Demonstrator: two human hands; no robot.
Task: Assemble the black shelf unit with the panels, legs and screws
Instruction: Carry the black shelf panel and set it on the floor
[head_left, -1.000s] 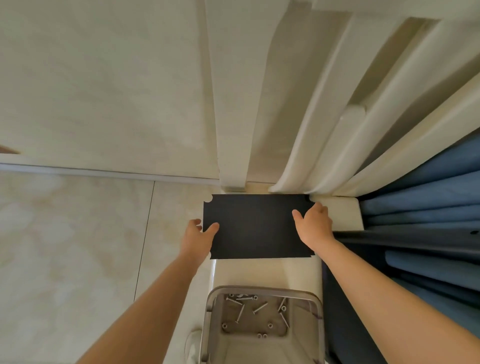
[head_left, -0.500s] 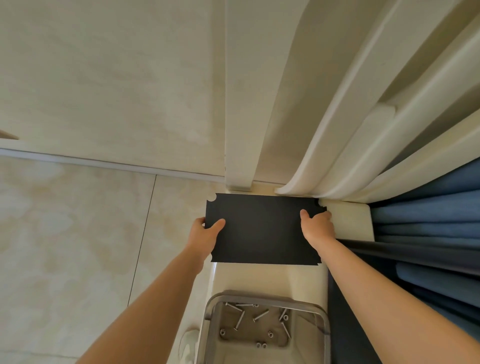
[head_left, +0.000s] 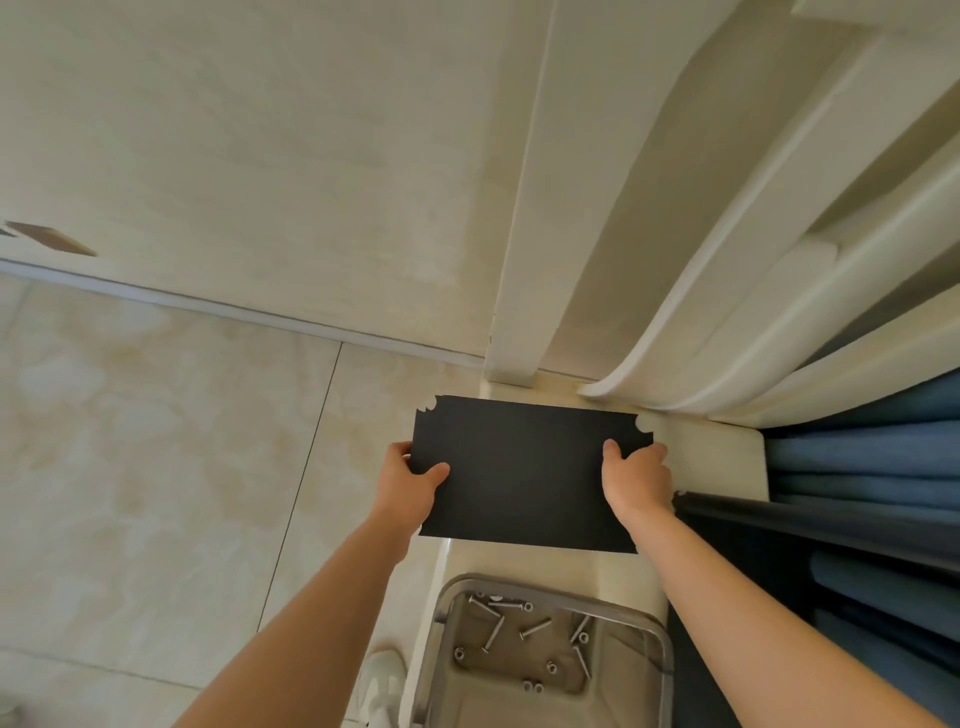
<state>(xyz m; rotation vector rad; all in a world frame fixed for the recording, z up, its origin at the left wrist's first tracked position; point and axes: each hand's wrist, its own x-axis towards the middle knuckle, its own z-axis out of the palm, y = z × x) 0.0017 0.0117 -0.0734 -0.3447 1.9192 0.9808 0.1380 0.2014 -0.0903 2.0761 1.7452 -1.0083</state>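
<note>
Nearest, at 6 o'clock: grey tray (head_left: 655, 635) on the pale surface (head_left: 545, 558), loose screws (head_left: 535, 627) and small nuts scattered in it, untouched. Just beyond it, the black panel (head_left: 524, 473) is held at both short ends. Left hand (head_left: 410, 480) at the 9 o'clock edge and right hand (head_left: 636, 480) at the 3 o'clock edge each have the thumb on the top face, and both grips are closed on the panel. Change over the last second: the thumbs have crept further onto the face, and the panel, square before, now sits skewed with its far edge sloping down toward 3 o'clock. It looks lifted off the surface, though contact underneath cannot be confirmed. Reading: first panel picked up, no legs in sight, fastening not begun. Farther, at 1 o'clock: cream curtain (head_left: 727, 338). Tiled floor (head_left: 156, 467) at 9 o'clock.
</note>
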